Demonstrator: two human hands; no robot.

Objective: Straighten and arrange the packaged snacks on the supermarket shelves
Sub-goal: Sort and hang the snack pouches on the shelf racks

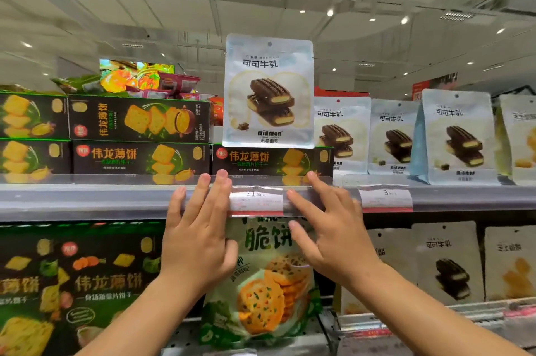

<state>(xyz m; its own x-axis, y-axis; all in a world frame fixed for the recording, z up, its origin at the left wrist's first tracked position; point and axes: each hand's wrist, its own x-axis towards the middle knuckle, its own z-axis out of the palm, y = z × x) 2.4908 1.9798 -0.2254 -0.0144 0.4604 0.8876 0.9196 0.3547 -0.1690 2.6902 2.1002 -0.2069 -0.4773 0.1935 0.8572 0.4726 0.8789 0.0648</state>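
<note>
A white cocoa-milk cookie pouch [268,92] stands upright on top of a black cracker box [271,160] on the upper shelf. My left hand [200,228] and my right hand [324,228] are below it, fingers spread, fingertips resting against the clear shelf-edge strip [256,199] in front of that box. Neither hand holds anything. More of the same white pouches [458,138] stand in a row to the right. Behind my hands, on the lower shelf, sits a green crisp-cracker bag [261,297], partly hidden.
Black cracker boxes [139,135] are stacked two high at the upper left, with loose packets on top. Lower shelf holds green-black boxes [72,283] at left and white pouches [446,263] at right. Price tags [385,199] line the shelf edge.
</note>
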